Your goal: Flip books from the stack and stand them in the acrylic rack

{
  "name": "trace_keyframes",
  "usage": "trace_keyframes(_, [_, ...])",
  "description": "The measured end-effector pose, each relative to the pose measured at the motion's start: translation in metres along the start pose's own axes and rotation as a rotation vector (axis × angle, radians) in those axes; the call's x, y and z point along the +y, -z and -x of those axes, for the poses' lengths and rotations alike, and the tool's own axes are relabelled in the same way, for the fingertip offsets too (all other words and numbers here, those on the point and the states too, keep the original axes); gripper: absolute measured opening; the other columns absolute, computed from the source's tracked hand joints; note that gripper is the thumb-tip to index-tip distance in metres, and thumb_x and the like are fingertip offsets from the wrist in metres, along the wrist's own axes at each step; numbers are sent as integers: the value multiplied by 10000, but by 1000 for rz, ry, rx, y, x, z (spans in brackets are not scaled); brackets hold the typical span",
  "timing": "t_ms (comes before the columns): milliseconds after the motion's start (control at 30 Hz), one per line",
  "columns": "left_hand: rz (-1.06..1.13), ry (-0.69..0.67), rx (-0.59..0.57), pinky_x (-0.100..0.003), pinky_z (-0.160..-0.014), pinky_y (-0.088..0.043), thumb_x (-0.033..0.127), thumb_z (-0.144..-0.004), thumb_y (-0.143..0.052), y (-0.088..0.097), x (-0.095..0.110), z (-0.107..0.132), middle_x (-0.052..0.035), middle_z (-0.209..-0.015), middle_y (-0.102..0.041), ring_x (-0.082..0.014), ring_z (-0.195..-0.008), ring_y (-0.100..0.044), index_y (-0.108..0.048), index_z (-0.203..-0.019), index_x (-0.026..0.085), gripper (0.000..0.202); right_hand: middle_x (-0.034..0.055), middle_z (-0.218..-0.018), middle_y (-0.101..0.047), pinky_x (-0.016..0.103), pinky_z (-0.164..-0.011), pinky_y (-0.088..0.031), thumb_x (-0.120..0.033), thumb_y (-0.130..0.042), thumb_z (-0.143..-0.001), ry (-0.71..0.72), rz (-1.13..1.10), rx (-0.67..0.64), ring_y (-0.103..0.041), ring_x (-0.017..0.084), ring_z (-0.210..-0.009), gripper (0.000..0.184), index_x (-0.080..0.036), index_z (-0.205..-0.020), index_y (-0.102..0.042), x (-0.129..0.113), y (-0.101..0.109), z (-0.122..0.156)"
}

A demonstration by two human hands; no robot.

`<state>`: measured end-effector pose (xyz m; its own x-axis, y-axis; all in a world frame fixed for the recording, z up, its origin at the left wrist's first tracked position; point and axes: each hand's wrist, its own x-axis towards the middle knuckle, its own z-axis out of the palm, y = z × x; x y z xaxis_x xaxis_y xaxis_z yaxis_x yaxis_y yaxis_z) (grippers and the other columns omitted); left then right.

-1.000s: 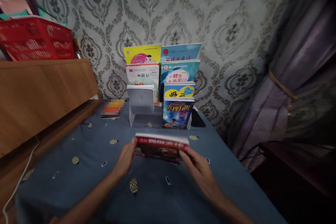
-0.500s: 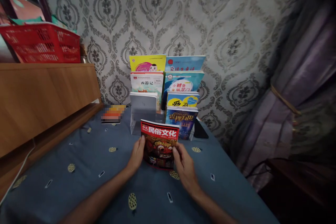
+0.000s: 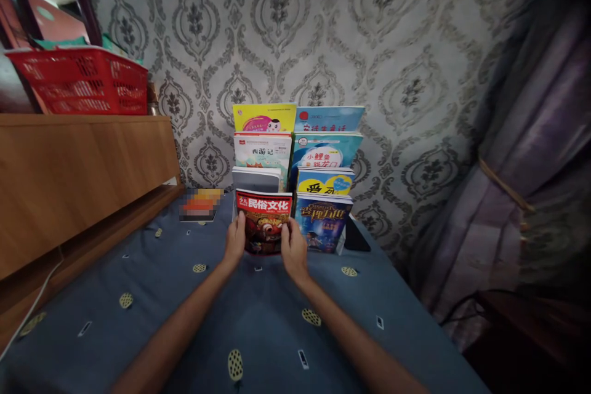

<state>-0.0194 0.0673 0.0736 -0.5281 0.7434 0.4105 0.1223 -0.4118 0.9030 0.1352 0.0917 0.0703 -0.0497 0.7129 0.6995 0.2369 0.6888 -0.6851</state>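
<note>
A magazine (image 3: pixel 264 228) with a red title band and a dark cover stands upright at the front left of a tiered book rack. My left hand (image 3: pixel 236 239) grips its left edge, and my right hand (image 3: pixel 293 249) its right edge, thumbs on the cover. Directly behind it rises a grey book (image 3: pixel 255 181). To its right stands a dark blue book (image 3: pixel 323 221), with a yellow and blue book (image 3: pixel 324 181) above. Higher tiers hold a white book (image 3: pixel 264 151), a teal book (image 3: pixel 329 148), a yellow book (image 3: pixel 264 117) and a light blue book (image 3: pixel 330 118).
A patterned blue cloth (image 3: pixel 184 332) covers the surface. On the left, a red basket (image 3: pixel 87 80) sits on a wooden cabinet (image 3: pixel 87 178). A blurred-out flat item (image 3: pixel 199 204) lies left of the rack, a black flat object (image 3: pixel 357 237) right of it. A purple curtain (image 3: pixel 498 215) hangs at right.
Both hands have carried the magazine forward and to the left, from in front of the rack to its front left place. It now covers the lower part of the grey book.
</note>
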Motion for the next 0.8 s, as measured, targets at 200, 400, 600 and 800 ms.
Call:
trace_keyframes(200, [-91,-332,106,-344,-906,-519,768,-915,-354,-7,43,-68,-106,-1002,-719,-235,-1015,-647,-668,-979,165,683,137,-1099,-673,396,-893,-499,-354,-333,-1019,244,-30,73,-631,236,-996,304,-185,-1160,-542,-28,-11,-72])
trace_keyframes(400, [-75,-431,126,-335,-919,-511,805,-890,-344,-11,56,-93,-97,-973,-692,-235,-1046,-632,-647,-943,163,712,106,-1033,-671,407,-866,-512,-354,-337,-1024,303,-49,116,-627,232,-943,253,-217,-1098,-537,-27,-17,-92])
trace_keyframes(600, [-44,-412,107,-329,-898,-509,787,-895,-378,-9,42,-89,-84,-950,-684,-222,-984,-630,-647,-923,160,683,98,-998,-675,408,-851,-525,-374,-339,-1028,260,-63,81,-637,230,-907,250,-225,-1075,-534,-15,-20,-85])
trace_keyframes(800, [-39,-352,65,-317,-815,-528,792,-891,-374,-6,26,-86,-75,-883,-682,-222,-927,-638,-657,-907,156,696,101,-1013,-681,414,-854,-529,-380,-337,-1025,241,-47,50,-638,232,-910,265,-227,-1101,-540,-4,-22,-84])
